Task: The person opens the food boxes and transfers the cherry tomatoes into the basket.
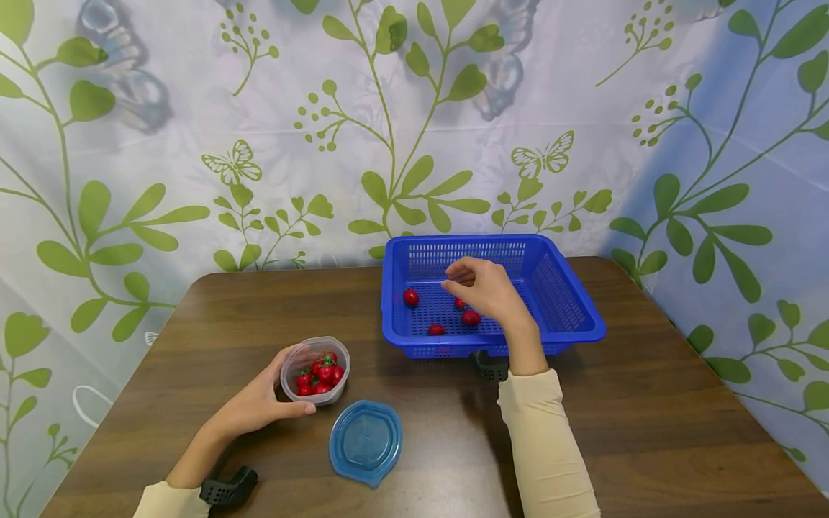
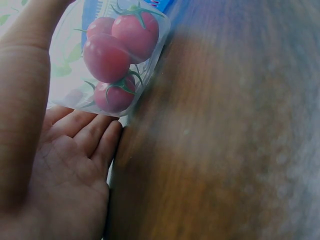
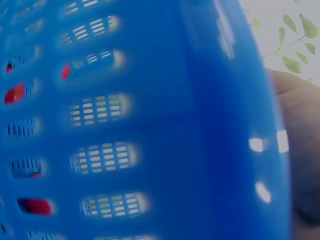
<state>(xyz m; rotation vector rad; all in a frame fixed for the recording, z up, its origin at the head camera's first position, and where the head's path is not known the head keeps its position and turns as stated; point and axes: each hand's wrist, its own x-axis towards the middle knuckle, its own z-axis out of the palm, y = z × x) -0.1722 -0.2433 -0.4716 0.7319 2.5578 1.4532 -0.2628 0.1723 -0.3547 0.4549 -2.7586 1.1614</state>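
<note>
My left hand (image 1: 268, 396) grips the side of a clear plastic container (image 1: 291, 378), thumb at the near side and fingers at the far side. Several small red tomatoes (image 1: 327, 373) with green stems lie in the container; the left wrist view shows some tomatoes (image 2: 107, 59) through its wall. Over a blue plastic basket (image 1: 570, 288) hovers my right hand (image 1: 486, 288), fingers loosely bent and thumb apart, with nothing visible between them. Below it, loose tomatoes (image 1: 411, 297) lie on the basket floor. In the right wrist view, the basket wall (image 3: 160, 125) hides most of this hand.
A blue lid (image 1: 365, 440) lies flat on the brown wooden table (image 1: 660, 403), between the container and the right forearm. Behind the table hangs a curtain (image 1: 278, 115) printed with leaves and butterflies. The basket stands near the table's back edge.
</note>
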